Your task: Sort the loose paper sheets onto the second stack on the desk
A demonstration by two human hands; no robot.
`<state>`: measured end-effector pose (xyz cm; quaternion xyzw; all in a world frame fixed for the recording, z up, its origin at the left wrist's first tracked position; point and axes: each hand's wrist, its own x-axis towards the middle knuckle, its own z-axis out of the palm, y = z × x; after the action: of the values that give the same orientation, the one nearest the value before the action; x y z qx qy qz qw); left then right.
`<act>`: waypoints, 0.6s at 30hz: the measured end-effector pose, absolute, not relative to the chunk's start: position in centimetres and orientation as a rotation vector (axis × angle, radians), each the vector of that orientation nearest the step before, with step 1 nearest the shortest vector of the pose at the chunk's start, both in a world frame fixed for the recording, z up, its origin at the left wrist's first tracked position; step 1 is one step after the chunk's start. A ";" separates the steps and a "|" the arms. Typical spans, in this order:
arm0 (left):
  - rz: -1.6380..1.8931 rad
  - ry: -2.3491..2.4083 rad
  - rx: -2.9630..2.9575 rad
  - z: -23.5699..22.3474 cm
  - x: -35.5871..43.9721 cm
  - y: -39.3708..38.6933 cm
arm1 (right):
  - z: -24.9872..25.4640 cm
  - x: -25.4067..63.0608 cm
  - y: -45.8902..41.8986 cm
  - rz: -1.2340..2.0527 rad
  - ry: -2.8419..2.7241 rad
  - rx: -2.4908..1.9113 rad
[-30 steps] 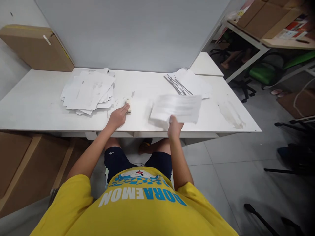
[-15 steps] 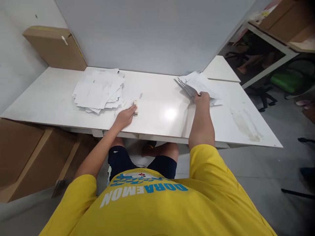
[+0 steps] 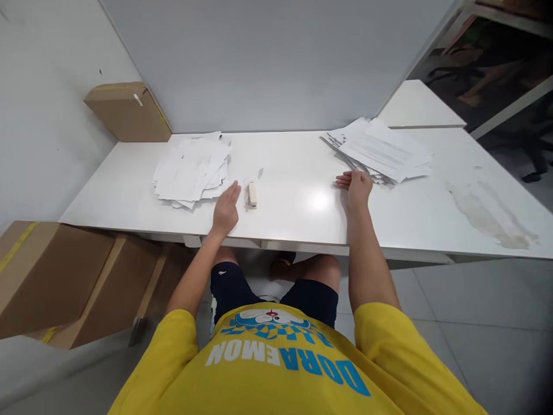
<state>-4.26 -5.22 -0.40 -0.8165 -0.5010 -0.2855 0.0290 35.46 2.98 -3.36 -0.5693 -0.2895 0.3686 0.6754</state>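
My left hand (image 3: 226, 208) hovers at or rests on the white table (image 3: 294, 167), fingers extended and holding nothing. Just to its right lies a small cream stapler (image 3: 253, 195), apart from the fingers. Beyond that hand, to the left, is a loose stack of white paper sheets (image 3: 190, 167). My right hand (image 3: 356, 185) is empty, with its fingers stretched out toward the left. It is at the near edge of a second pile of papers (image 3: 380, 148), whose sheets lie fanned and uneven.
A cardboard box (image 3: 129, 112) stands at the table's back left corner, by the wall. More cardboard boxes (image 3: 56, 276) are below the table on the left. A grey partition (image 3: 276, 63) rises along the back edge. Another person's leg (image 3: 484, 86) shows at the far right.
My right hand has let go of the papers, which now lie flat on the right pile, and moved nearer. My left hand has come off the stapler. The view has shifted.
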 end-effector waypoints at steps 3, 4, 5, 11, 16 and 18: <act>-0.905 -1.798 -2.181 0.6 -8.0 -4.6 | -3.3 34.7 0.2 0.825 -0.767 -1.334; -0.903 -1.889 -2.099 0.9 -9.7 -4.3 | -3.3 34.5 -0.6 0.818 -0.788 -1.339; -0.913 -1.976 -2.055 1.1 -11.4 -4.1 | -3.2 34.3 -1.2 0.809 -0.797 -1.340; -0.813 -1.977 -2.270 0.6 -17.9 -4.0 | -2.9 33.6 -2.2 0.756 -0.803 -1.376; -0.810 -1.869 -2.247 1.2 -17.8 -5.6 | -2.6 31.1 -3.8 0.663 -0.886 -1.417; -0.790 -1.900 -2.200 1.5 -17.3 -6.2 | -2.4 28.2 -5.9 0.764 -1.043 -1.394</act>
<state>-17.27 -6.18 1.50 -0.7288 -0.6294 -0.2616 0.0647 28.16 -5.88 -2.35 -0.5965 -0.4463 0.3271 0.5813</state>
